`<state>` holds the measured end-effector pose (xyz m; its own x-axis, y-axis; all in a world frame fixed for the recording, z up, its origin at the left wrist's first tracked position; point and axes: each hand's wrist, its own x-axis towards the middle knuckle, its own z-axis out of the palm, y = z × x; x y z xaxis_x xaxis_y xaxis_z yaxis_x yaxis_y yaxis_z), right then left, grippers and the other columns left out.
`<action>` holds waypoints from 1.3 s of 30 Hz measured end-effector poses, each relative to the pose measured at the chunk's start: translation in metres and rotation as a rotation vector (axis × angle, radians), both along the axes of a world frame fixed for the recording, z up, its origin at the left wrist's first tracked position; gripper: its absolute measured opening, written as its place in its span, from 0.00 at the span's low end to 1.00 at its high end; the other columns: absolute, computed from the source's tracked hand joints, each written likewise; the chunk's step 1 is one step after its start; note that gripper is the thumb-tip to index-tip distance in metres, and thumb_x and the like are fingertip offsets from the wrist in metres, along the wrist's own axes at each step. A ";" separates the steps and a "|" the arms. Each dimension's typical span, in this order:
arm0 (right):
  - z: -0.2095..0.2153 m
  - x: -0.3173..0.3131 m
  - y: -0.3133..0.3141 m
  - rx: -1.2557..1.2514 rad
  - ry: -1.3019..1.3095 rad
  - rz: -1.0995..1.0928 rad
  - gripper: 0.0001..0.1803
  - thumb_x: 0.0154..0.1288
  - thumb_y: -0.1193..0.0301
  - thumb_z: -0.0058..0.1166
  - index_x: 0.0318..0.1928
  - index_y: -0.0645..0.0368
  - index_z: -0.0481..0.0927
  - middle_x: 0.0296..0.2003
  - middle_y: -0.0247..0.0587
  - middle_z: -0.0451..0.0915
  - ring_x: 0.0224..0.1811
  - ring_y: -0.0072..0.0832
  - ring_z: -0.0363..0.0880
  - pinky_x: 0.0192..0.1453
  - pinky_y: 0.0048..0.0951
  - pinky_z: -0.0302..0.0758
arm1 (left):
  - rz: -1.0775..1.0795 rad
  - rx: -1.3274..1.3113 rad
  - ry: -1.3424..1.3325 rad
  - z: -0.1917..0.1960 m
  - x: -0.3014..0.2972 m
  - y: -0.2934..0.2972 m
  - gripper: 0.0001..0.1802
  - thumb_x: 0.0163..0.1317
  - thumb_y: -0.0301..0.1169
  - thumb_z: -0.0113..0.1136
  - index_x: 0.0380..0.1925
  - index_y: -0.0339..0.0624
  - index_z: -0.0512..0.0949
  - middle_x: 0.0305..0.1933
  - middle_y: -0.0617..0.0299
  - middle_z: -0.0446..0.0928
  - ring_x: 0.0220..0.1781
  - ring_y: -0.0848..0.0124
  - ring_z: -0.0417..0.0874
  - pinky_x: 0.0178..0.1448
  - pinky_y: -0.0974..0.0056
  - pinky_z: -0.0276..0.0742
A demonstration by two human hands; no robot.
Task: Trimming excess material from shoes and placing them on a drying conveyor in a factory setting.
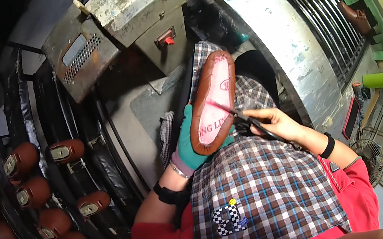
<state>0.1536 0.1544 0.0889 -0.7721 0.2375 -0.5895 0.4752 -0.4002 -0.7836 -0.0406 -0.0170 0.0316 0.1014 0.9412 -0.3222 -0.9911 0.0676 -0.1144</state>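
A brown leather shoe upper lies sole side up over my lap, its edge gathered around a pink printed insole board. My left hand, in a teal glove, is wrapped around its near left side; most of the fingers are hidden under the shoe. Bare, my right hand grips a dark, slender tool like pincers at the right of the shoe. The tool's tip reaches over the pink board; whether it touches is hard to tell. A checked apron covers my front.
Several brown shoes stand on black racks at the left. Ahead is a worn metal machine with a red switch. To the right run a metal bench and a barred rack; a fan, phone and green bottle lie beyond.
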 end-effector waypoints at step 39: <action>-0.025 -0.010 -0.004 0.057 -0.007 -0.429 0.22 0.71 0.64 0.53 0.64 0.52 0.74 0.31 0.30 0.78 0.22 0.15 0.69 0.24 0.18 0.65 | 0.055 0.121 -0.069 -0.009 0.007 0.006 0.41 0.70 0.58 0.44 0.73 0.43 0.55 0.71 0.55 0.65 0.71 0.63 0.67 0.76 0.57 0.61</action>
<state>0.1433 0.1505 0.0638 -0.5927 0.5685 -0.5706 0.2805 -0.5184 -0.8078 -0.0335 -0.0112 0.0226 0.0662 0.9776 -0.2000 -0.9837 0.0304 -0.1770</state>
